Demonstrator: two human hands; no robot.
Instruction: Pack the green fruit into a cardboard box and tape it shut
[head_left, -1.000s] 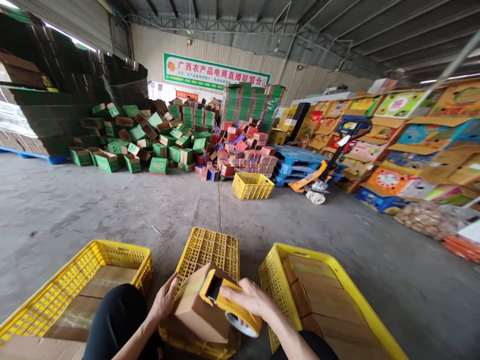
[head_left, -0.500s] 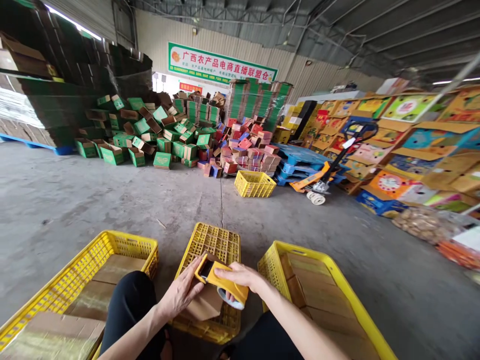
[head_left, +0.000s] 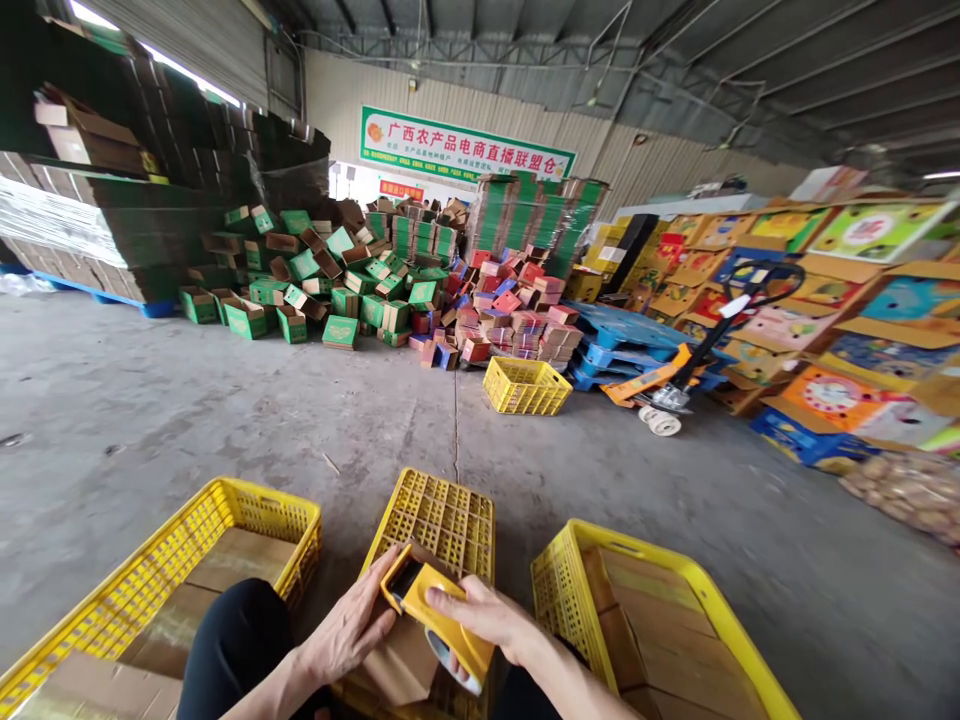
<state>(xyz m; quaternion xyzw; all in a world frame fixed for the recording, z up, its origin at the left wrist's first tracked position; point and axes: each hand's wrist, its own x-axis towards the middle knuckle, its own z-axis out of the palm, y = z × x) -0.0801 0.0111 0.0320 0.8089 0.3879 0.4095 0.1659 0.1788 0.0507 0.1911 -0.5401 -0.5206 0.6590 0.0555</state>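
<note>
My right hand is closed around a yellow tape dispenser with a roll of clear tape in it. The dispenser's front end rests on top of a small brown cardboard box. Against the box's left side lies my left hand, its fingers stretched out and the thumb apart, steadying the box near the dispenser's front. Beneath the box is an upturned yellow plastic crate, its grid base facing up. Hands and dispenser hide part of the box's top.
A yellow crate of cardboard boxes stands at the left, another filled crate at the right. Farther off are a third crate, a pallet jack, blue pallets and a heap of green boxes.
The view has shifted, so the surroundings sit lower in the picture. The dispenser's front has moved slightly towards the left hand over the box. Both hands keep their places on dispenser and box.
</note>
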